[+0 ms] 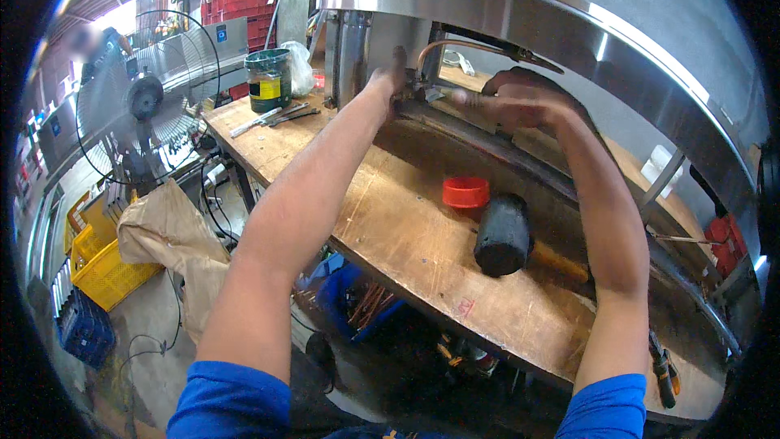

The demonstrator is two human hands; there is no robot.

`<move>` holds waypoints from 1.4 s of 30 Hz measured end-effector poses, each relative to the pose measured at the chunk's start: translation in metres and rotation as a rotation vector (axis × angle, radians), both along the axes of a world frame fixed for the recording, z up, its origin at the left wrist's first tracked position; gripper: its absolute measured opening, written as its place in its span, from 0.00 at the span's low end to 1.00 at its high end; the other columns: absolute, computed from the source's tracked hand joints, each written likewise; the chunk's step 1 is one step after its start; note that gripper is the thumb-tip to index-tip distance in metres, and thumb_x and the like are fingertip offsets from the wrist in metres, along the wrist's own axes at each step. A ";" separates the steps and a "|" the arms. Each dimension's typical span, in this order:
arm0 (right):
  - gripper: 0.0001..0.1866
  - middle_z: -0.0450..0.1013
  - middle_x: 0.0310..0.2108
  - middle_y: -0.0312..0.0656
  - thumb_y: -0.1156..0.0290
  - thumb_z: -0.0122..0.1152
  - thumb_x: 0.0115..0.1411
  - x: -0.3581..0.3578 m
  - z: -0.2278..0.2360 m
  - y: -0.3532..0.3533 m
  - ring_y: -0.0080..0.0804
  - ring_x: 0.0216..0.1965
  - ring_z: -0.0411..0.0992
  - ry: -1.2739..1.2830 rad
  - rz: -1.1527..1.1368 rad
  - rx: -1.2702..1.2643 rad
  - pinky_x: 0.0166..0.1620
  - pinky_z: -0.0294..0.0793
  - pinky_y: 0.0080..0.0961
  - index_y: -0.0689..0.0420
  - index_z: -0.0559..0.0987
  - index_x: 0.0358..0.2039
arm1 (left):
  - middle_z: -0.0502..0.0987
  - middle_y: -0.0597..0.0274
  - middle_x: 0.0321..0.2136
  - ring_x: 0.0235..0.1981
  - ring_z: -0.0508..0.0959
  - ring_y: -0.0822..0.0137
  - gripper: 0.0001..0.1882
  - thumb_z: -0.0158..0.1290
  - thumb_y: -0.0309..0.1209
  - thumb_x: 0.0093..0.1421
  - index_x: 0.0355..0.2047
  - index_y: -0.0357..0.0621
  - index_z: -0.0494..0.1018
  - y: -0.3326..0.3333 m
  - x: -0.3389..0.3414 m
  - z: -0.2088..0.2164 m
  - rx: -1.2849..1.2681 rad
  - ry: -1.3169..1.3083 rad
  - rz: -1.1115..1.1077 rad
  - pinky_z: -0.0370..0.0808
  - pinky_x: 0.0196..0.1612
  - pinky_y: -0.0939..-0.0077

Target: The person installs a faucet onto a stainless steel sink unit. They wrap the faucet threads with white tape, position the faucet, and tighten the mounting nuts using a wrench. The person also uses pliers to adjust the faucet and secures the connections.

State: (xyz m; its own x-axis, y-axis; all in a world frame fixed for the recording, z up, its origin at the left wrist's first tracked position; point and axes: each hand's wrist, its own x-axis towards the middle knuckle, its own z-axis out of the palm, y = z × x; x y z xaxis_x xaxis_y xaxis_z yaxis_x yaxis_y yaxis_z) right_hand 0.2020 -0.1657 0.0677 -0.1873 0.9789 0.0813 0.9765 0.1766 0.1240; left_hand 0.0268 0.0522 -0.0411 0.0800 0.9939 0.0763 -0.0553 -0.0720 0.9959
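Observation:
Under the curved steel rim (487, 12) of a metal frame, both my arms reach forward. My left hand (393, 85) is closed at a small metal pipe fitting (417, 88), where a bent copper tube (435, 46) ends; its fingers are partly hidden. To the right, my right hand (520, 102) is curled and blurred by motion, pointing toward the fitting. A small pale metal piece (434, 94) shows between the hands; whatever the right hand grips is hidden. Below them, a dark metal bar (496, 146) crosses above the wooden bench (406, 228).
On the bench stand a red round cap (465, 193), a black cylinder (502, 236) and a dark green bucket (268, 80). Wrenches (272, 118) lie by the bucket, pliers (662, 370) at the right. A fan (146, 102), yellow crate (110, 268) and blue bin (333, 297) are leftward.

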 end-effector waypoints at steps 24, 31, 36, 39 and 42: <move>0.40 0.70 0.51 0.53 0.46 0.68 0.47 0.020 0.022 -0.018 0.44 0.54 0.68 -0.022 -0.018 -0.165 0.56 0.66 0.33 0.60 0.70 0.55 | 0.67 0.42 0.56 0.57 0.67 0.49 0.55 0.25 0.75 0.55 0.59 0.34 0.63 -0.015 0.006 0.002 0.119 -0.004 -0.123 0.64 0.55 0.53; 0.39 0.69 0.52 0.54 0.44 0.62 0.52 0.019 0.014 -0.029 0.46 0.55 0.67 -0.093 -0.039 -0.085 0.56 0.65 0.36 0.57 0.65 0.57 | 0.72 0.43 0.48 0.49 0.72 0.53 0.55 0.26 0.74 0.56 0.57 0.29 0.64 -0.016 0.008 0.000 0.141 0.071 -0.109 0.66 0.51 0.55; 0.37 0.69 0.51 0.55 0.46 0.61 0.54 0.013 0.011 -0.037 0.48 0.55 0.67 -0.098 -0.004 -0.044 0.56 0.65 0.38 0.55 0.65 0.58 | 0.73 0.42 0.47 0.48 0.73 0.51 0.51 0.26 0.70 0.59 0.55 0.29 0.66 -0.029 0.010 0.003 0.190 -0.023 -0.106 0.67 0.51 0.57; 0.33 0.70 0.51 0.56 0.53 0.59 0.58 0.005 0.009 -0.043 0.50 0.54 0.68 -0.160 -0.006 -0.021 0.56 0.65 0.40 0.56 0.64 0.58 | 0.71 0.39 0.51 0.54 0.70 0.49 0.50 0.24 0.68 0.61 0.56 0.29 0.65 -0.027 0.011 0.006 0.098 -0.056 -0.082 0.64 0.55 0.57; 0.29 0.71 0.48 0.58 0.58 0.58 0.58 -0.007 0.002 -0.051 0.53 0.52 0.69 -0.188 -0.028 0.042 0.53 0.67 0.43 0.56 0.64 0.57 | 0.67 0.38 0.55 0.60 0.64 0.48 0.50 0.23 0.68 0.61 0.57 0.30 0.63 -0.031 0.009 0.010 0.128 0.001 -0.043 0.59 0.59 0.58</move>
